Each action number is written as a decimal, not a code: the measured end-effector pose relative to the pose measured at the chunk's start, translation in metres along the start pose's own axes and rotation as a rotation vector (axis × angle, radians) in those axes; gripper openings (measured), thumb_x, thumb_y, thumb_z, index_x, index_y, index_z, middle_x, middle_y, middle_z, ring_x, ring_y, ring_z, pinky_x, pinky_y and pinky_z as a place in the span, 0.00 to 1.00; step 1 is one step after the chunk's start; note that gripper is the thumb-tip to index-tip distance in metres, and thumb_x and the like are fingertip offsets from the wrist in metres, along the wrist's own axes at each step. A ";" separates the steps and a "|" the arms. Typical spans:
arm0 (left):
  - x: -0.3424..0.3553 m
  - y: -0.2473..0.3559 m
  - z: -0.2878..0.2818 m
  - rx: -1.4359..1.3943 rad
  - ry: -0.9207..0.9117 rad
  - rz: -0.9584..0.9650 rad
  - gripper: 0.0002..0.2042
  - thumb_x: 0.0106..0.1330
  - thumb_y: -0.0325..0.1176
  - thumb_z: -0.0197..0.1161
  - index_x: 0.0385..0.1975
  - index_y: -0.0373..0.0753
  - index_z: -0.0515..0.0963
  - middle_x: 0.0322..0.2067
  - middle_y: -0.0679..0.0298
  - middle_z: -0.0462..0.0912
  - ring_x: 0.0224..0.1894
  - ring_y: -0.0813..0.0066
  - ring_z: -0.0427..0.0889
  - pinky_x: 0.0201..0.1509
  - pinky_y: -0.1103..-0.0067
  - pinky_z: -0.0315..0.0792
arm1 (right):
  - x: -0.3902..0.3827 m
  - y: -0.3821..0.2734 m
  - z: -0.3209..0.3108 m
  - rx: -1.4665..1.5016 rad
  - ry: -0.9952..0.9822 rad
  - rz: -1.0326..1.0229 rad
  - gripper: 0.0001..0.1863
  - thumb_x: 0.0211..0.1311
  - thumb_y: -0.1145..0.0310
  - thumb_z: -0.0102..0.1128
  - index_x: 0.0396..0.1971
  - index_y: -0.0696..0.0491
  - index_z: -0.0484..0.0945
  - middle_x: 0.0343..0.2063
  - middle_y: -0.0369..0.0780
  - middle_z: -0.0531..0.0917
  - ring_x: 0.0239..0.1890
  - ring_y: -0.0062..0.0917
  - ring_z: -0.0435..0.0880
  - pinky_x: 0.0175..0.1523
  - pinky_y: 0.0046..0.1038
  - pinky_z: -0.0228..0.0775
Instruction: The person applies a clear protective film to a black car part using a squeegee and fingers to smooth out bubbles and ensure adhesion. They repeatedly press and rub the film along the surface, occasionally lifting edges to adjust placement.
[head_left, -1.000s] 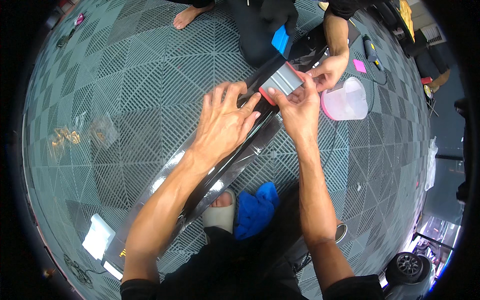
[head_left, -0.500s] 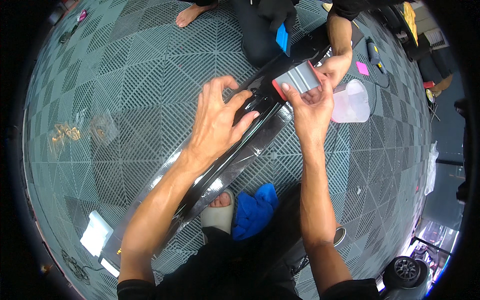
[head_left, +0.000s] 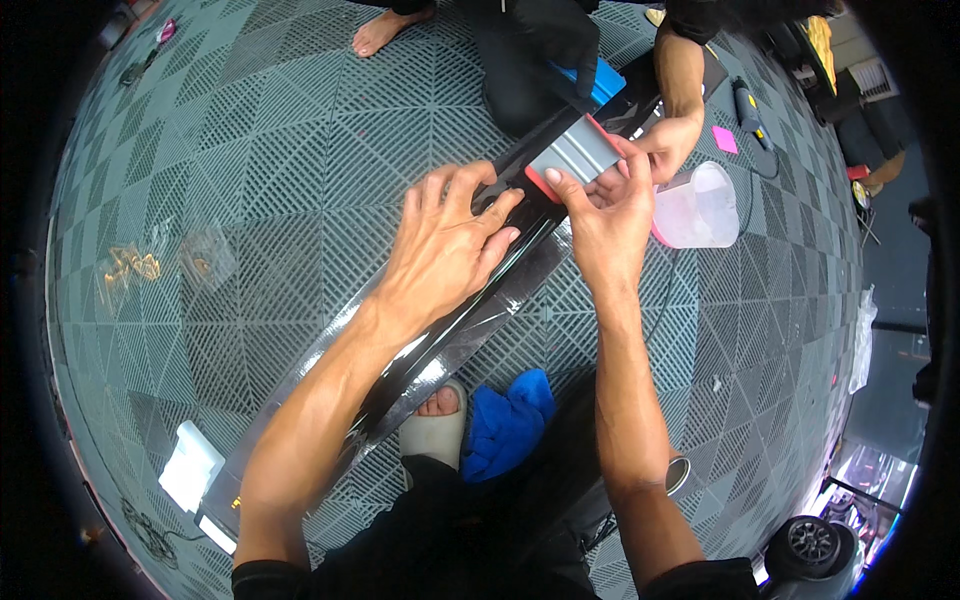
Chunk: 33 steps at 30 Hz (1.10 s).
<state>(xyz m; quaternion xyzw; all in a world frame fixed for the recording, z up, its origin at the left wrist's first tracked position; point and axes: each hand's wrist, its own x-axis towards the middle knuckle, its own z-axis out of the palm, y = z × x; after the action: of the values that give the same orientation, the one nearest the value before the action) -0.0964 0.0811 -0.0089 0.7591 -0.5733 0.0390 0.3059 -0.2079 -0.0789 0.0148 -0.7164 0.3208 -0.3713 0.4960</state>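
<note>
My left hand [head_left: 445, 240] rests on the long glossy black panel [head_left: 455, 340], fingers bent and apart, with nothing held. My right hand [head_left: 610, 230] grips a grey squeegee [head_left: 572, 150] with red ends, its thumb on the near end, over the panel just ahead of my left fingertips. A clear film strip [head_left: 515, 285] runs along the panel's side. A co-worker's bare hand [head_left: 665, 140] is at the panel beside my right fingertips. Their dark gloved hand [head_left: 580, 50] holds a blue squeegee [head_left: 605, 82] at the panel's far part.
A co-worker's bare foot [head_left: 375, 35], a clear jug [head_left: 695, 205], a pink card [head_left: 725, 140] and a corded tool [head_left: 750, 110] surround the panel on the tiled floor [head_left: 250, 380]. Nearer lie a blue cloth [head_left: 505, 420], my sandalled foot [head_left: 435, 430] and a white sheet [head_left: 190, 470].
My right hand's squeegee moved right and up, then back left and down. My left fingers lifted and settled again. The co-worker's blue squeegee has shifted right and turned.
</note>
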 end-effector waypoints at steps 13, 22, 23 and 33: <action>0.001 -0.001 0.002 0.016 -0.019 0.015 0.20 0.72 0.40 0.71 0.63 0.48 0.86 0.59 0.57 0.75 0.64 0.52 0.71 0.66 0.57 0.69 | 0.000 -0.005 -0.001 -0.111 -0.073 0.053 0.31 0.64 0.78 0.77 0.63 0.60 0.71 0.36 0.48 0.93 0.32 0.19 0.89 0.34 0.23 0.78; 0.000 0.002 0.001 0.001 0.033 0.039 0.21 0.70 0.38 0.72 0.63 0.49 0.87 0.53 0.59 0.76 0.59 0.56 0.73 0.62 0.60 0.70 | 0.001 0.000 0.001 -0.117 -0.123 0.039 0.30 0.64 0.79 0.76 0.63 0.60 0.71 0.34 0.48 0.93 0.31 0.21 0.90 0.34 0.25 0.78; 0.000 0.002 0.001 -0.002 0.039 0.040 0.21 0.70 0.38 0.72 0.63 0.49 0.87 0.53 0.59 0.76 0.59 0.56 0.73 0.62 0.60 0.70 | 0.002 0.000 0.001 -0.102 -0.128 0.041 0.31 0.63 0.79 0.77 0.63 0.60 0.71 0.34 0.48 0.93 0.30 0.22 0.90 0.33 0.25 0.78; 0.001 0.002 0.003 -0.003 0.035 0.041 0.20 0.70 0.37 0.72 0.62 0.47 0.87 0.52 0.60 0.76 0.58 0.56 0.73 0.61 0.60 0.70 | -0.002 -0.004 0.011 -0.217 -0.075 -0.025 0.30 0.62 0.78 0.77 0.62 0.58 0.72 0.34 0.50 0.92 0.28 0.28 0.91 0.34 0.31 0.80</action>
<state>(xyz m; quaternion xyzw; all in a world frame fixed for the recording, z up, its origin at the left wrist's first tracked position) -0.0991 0.0788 -0.0100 0.7460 -0.5832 0.0577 0.3164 -0.1992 -0.0709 0.0155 -0.7832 0.3313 -0.3135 0.4225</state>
